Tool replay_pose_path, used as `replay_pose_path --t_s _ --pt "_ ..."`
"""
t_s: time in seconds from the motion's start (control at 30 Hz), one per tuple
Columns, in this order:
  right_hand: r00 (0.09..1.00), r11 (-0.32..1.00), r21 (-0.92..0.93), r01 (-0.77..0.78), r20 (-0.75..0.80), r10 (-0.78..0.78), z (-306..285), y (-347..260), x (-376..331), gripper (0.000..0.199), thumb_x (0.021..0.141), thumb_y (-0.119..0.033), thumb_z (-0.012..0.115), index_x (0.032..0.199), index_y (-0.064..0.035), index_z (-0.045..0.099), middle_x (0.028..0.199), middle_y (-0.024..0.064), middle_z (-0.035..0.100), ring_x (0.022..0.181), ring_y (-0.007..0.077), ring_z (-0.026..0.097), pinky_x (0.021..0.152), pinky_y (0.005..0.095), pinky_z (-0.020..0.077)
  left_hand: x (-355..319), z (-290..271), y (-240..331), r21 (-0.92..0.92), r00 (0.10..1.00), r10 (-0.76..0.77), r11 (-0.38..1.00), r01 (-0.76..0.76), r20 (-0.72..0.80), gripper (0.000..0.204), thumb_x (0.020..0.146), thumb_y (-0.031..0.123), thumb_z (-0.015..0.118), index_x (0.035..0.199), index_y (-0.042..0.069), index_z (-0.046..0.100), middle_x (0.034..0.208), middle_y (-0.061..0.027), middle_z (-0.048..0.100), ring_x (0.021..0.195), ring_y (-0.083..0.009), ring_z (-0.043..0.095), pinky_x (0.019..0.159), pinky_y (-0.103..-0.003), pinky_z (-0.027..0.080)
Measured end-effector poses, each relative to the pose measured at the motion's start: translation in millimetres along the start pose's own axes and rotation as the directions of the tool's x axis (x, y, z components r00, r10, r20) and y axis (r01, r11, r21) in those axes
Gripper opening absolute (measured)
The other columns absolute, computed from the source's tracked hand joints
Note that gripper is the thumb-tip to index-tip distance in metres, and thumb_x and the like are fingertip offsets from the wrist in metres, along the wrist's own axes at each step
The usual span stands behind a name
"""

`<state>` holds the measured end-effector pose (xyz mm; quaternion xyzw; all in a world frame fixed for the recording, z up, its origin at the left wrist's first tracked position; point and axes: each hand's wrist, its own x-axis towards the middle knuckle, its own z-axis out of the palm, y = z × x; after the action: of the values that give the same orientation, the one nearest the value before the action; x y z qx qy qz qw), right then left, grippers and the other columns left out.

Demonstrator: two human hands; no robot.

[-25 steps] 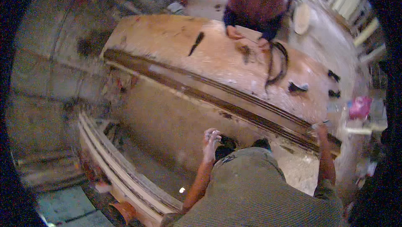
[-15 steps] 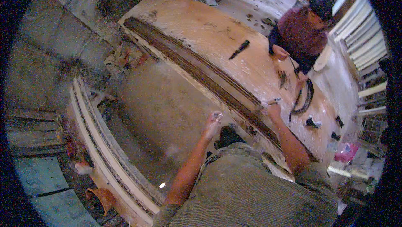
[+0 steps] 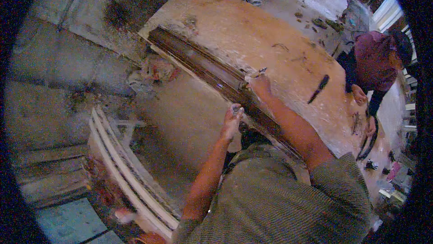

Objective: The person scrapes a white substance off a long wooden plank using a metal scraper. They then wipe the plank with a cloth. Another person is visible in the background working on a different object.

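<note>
A long, dark brown grooved wooden moulding (image 3: 198, 60) lies along the near edge of a large pale wooden board (image 3: 234, 27). My right hand (image 3: 260, 86) is closed over the moulding, around a small tool (image 3: 263, 70) whose thin, partly shiny end sticks out above the fingers; its kind is unclear. My left hand (image 3: 232, 121), dusted white, is held closed beside the board's near edge. Something small and greyish shows at its fingertips, too blurred to name. A dark, slim tool (image 3: 319, 89) lies on the board to the right of my right arm.
At the right, another person (image 3: 376, 61) in a maroon top reaches over the board toward a dark curved piece (image 3: 369, 138). Pale curved wooden strips (image 3: 122, 176) stand at lower left. A pale blue-green panel (image 3: 67, 219) lies at the bottom left. Small dark pieces (image 3: 372, 165) sit at right.
My right hand has moved up and left along the moulding with the small tool, closer to my left hand. The view has shifted, so the other person appears farther right.
</note>
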<state>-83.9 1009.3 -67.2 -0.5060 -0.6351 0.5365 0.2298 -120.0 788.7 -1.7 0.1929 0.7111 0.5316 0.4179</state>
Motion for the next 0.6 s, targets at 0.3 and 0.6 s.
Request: replay_pose_path --t_s 0.3,0.6 --pt "0.907 0.724 -0.549 0.418 0.211 -0.363 218 -59 185 0.050 0.090 -0.052 0.063 0.081 -0.0041 0.073 0.070 0.0163 0.071 0.060 0.0357 0.068 0.063 0.0504 0.0559 158 -161 22 -0.327 0.987 0.043 0.941 -0.092 -0.153 0.032 0.103 0.023 0.063 0.129 0.005 0.056 0.119 -0.0057 0.066 0.098 -0.0162 0.065 0.081 -0.033 0.053" --pt "0.887 0.537 -0.727 0.428 0.225 -0.403 471 -161 328 0.029 0.090 -0.032 0.059 0.090 -0.0067 0.073 0.086 0.0215 0.071 0.079 0.0410 0.069 0.073 0.0570 0.0533 277 -367 56 -0.356 0.974 -0.205 0.921 0.159 -0.097 0.031 0.103 0.026 0.063 0.132 0.015 0.058 0.115 -0.0040 0.068 0.098 -0.0165 0.066 0.080 -0.031 0.054"
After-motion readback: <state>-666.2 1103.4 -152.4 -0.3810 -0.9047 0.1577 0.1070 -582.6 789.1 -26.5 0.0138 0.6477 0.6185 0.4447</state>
